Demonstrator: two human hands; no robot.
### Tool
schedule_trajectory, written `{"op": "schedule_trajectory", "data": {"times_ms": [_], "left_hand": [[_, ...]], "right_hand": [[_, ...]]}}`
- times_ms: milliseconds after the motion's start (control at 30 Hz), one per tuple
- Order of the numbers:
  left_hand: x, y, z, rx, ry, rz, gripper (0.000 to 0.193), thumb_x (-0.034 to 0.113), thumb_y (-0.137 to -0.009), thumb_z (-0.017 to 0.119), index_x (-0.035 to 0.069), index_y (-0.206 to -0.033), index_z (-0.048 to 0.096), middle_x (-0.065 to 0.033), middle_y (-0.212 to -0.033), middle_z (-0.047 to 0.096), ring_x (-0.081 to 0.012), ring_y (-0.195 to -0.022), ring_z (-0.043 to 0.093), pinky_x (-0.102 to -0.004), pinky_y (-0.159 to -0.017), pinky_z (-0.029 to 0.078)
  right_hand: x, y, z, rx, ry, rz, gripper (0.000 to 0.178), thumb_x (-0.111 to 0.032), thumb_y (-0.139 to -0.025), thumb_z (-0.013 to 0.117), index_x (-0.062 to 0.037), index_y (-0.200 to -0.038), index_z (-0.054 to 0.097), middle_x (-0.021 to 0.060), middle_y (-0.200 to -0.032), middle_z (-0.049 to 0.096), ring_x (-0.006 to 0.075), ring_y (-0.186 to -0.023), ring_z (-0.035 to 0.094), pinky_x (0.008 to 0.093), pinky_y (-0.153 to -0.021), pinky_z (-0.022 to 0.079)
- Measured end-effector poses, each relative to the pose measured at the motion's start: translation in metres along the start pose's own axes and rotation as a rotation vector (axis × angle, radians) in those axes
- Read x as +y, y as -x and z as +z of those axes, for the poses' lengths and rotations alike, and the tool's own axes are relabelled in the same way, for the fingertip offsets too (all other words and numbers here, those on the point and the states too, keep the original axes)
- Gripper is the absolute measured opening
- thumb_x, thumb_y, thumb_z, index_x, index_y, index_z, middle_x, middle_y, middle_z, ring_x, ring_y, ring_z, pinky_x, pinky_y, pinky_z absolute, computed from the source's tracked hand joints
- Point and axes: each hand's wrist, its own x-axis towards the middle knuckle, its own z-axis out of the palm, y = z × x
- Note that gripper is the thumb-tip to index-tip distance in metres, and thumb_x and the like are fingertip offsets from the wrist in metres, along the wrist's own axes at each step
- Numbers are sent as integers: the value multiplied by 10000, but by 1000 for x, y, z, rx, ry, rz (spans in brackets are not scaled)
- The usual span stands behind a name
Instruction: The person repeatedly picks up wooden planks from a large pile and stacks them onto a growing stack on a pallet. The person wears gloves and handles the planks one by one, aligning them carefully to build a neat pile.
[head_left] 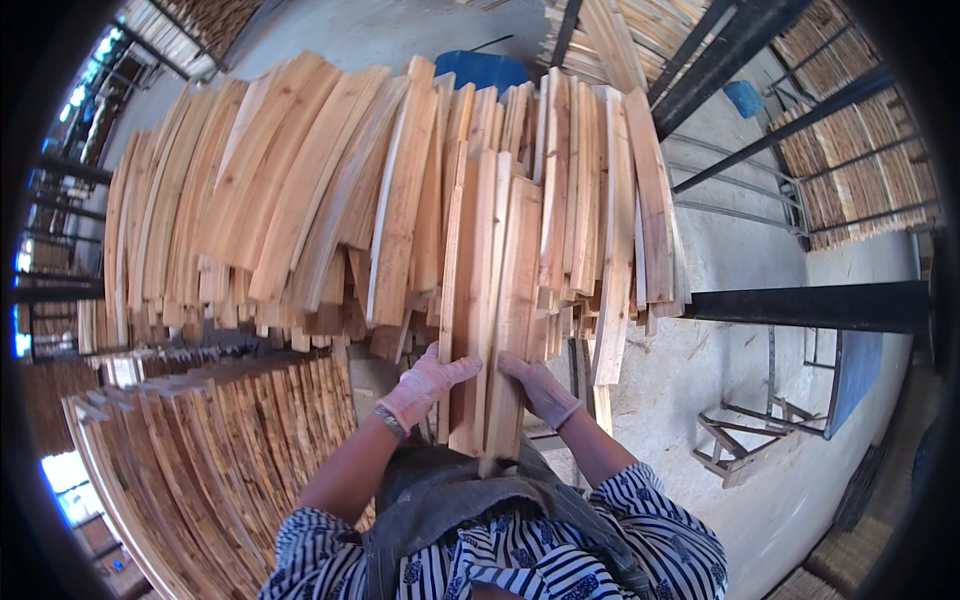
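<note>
Several narrow wooden boards [512, 290] stick out toward my body from a broad pile of planks [330, 190]. My left hand [425, 388], in a pale pinkish glove, grips these boards from the left side, its thumb lying across their top. From the right, my gloved right hand [540, 388] presses on the same boards, thumb on top and fingers down along the outer edge. Between them the boards are squeezed side by side, their near ends close to my grey apron [450, 510]. The fingers under the boards are hidden.
Stacked boards [210, 450] stand at the lower left. A black metal beam [810, 305] reaches in from the right beside the pile. A small wooden frame [745, 435] is on the concrete floor at right. Behind the pile is a blue container [482, 68].
</note>
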Motion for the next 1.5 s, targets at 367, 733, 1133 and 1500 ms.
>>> {"op": "schedule_trajectory", "data": {"times_ms": [367,733,1133,1500], "left_hand": [[23,-2,5,46,172,261,767,211,-764,891,53,-1399,490,-50,-1238,639,-178,-1145,591,-332,-1040,460],[41,182,-49,145,354,644,995,260,-690,948,75,-1485,378,-27,-1309,580,-148,-1226,522,-347,-1055,440],[-52,304,-92,1003,427,994,1214,174,-718,913,63,-1588,73,-94,-1448,453,-171,-1316,410,-347,-1111,370],[-75,606,-227,1255,640,928,981,243,-773,887,30,-1490,252,-119,-1243,619,-188,-1155,610,-321,-992,537]], "right_hand": [[34,-7,-1,99,276,-563,428,-190,-975,662,-41,-1352,525,81,-1246,637,174,-1133,604,328,-1004,484],[-90,60,107,-440,369,-461,825,-257,-893,766,-14,-1515,281,92,-1249,625,197,-1093,629,338,-924,532],[-51,62,318,-923,876,-680,811,-193,-909,722,-13,-1543,249,136,-1438,506,227,-1288,515,360,-1087,423],[-5,233,662,-1271,1204,-686,537,-351,-1044,466,47,-1405,476,150,-1321,622,184,-1218,583,315,-1052,443]]}}
